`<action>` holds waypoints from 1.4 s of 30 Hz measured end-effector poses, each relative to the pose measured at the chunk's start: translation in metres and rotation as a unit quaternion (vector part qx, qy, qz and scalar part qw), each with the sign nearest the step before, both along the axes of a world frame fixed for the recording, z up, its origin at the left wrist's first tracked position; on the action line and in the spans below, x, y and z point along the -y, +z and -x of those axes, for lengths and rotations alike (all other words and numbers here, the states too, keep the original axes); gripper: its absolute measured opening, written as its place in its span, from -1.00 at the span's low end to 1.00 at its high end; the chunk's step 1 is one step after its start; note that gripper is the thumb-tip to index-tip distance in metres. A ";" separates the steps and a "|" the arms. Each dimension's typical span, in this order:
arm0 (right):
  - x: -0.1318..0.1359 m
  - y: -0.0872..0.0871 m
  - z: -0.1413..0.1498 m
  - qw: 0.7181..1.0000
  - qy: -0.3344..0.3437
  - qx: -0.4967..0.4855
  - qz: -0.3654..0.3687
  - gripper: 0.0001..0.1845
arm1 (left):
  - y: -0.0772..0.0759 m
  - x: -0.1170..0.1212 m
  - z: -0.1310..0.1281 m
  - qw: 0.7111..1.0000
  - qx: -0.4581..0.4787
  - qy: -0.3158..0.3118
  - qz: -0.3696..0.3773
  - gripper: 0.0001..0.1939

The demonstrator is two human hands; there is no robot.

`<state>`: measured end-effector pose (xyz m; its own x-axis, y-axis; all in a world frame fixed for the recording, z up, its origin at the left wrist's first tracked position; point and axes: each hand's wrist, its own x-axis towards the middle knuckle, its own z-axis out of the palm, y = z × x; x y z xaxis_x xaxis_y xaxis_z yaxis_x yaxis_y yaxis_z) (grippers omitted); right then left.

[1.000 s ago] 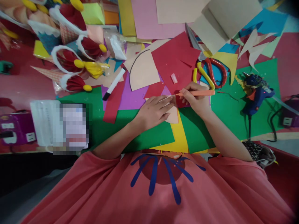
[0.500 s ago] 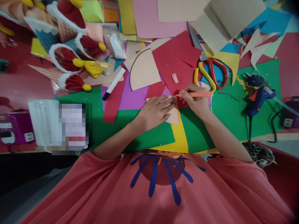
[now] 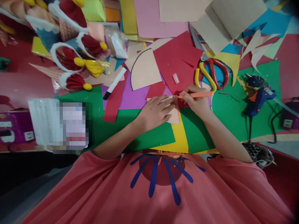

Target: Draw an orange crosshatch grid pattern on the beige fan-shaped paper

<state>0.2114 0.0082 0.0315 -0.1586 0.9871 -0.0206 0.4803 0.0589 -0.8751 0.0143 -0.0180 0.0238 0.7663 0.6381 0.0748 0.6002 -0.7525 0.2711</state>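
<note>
My left hand [image 3: 155, 112] lies flat, fingers spread, over a small beige paper piece [image 3: 174, 116] and covers much of it. Pinched in my right hand [image 3: 195, 101] is an orange marker [image 3: 202, 94], its tip down at the upper right of that piece. Just beyond lies a pink marker cap [image 3: 175, 78] on a red sheet [image 3: 178, 51]. A beige fan-shaped piece [image 3: 146, 71] with a black line along its curved edge rests farther up. To its left is a white marker with a black cap [image 3: 114, 83].
Scissors with red and yellow handles [image 3: 218, 74] lie beyond my right hand. A blue glue gun [image 3: 257, 93] with a cord stands at right. Cone-shaped paper crafts [image 3: 72, 81] crowd the upper left. A blurred phone [image 3: 74, 124] lies at left on a green sheet [image 3: 130, 137].
The view has shifted very slightly, so the items on the table sit a little to the right. Both hands keep nearly the same place and grip.
</note>
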 end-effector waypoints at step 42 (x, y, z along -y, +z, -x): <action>-0.003 -0.005 0.000 0.999 0.019 -0.009 -0.041 -0.80 | -0.009 -0.008 0.004 0.996 0.052 0.037 0.060 -0.62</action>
<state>0.2115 0.0110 0.0264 -0.1953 0.9787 0.0639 0.4611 0.1492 -0.8747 0.0099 -0.0100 0.0144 0.7096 0.7011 0.0701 0.6165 -0.6659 0.4201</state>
